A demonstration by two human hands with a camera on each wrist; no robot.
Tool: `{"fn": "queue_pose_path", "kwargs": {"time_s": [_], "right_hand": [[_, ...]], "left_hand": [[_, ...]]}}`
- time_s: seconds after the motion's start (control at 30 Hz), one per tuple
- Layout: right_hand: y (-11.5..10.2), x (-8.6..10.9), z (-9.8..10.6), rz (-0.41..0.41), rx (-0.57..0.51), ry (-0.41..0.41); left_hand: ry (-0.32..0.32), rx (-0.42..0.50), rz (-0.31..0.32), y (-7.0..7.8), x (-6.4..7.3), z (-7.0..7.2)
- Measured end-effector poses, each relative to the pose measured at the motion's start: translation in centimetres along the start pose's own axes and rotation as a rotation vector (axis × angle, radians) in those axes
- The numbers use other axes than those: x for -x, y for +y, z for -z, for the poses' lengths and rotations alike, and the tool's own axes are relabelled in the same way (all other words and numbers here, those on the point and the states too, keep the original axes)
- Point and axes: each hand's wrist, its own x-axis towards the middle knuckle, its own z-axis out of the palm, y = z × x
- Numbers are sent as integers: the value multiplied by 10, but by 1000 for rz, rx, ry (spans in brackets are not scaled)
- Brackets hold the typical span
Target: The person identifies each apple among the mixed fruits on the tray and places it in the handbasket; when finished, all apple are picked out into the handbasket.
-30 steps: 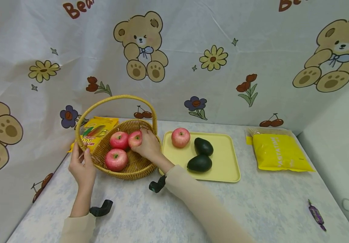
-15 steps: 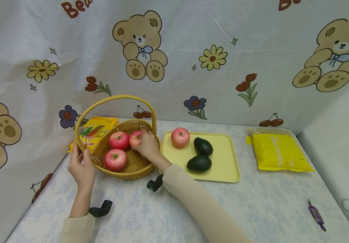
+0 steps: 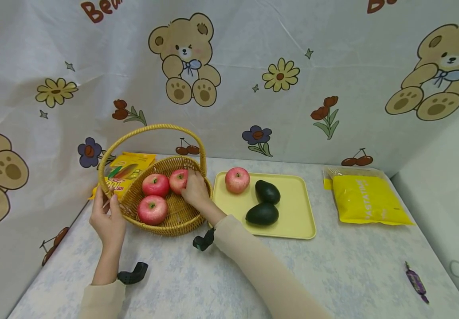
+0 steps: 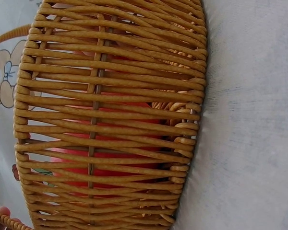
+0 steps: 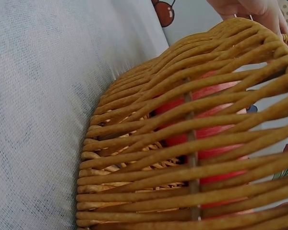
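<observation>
In the head view a wicker basket point(image 3: 179, 213) with a tall arched handle point(image 3: 152, 127) stands at the left of the table. Three red apples point(image 3: 152, 210) lie inside it. My left hand point(image 3: 108, 221) grips the handle's left foot between thumb and fingers. My right hand point(image 3: 195, 191) reaches into the basket from the right, against the right side of the rear apple point(image 3: 178, 180). Its fingertips are hidden, so whether they still hold that apple cannot be seen. Through the weave point(image 4: 110, 129) in the left wrist view, red fruit shows.
Right of the basket is a yellow tray point(image 3: 297, 208) with an apple point(image 3: 237, 180) and two dark avocados point(image 3: 267, 193). A yellow packet point(image 3: 131, 167) lies behind the basket. Farther right are a yellow pasta bag point(image 3: 369, 199) and a purple wrapped candy point(image 3: 416, 282).
My right thumb has drawn back a little to the right, leaving more of the rear apple visible. The left apple has shifted slightly left. My left hand keeps its place on the handle.
</observation>
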Motion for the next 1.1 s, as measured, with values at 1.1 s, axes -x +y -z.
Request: {"fn": "queue_pose_path", "kwargs": {"time_s": [1.1], "right_hand": [[-9,2,8,-42,26,1]], "left_hand": [[4,-3,-17,-1,-1,0]]}}
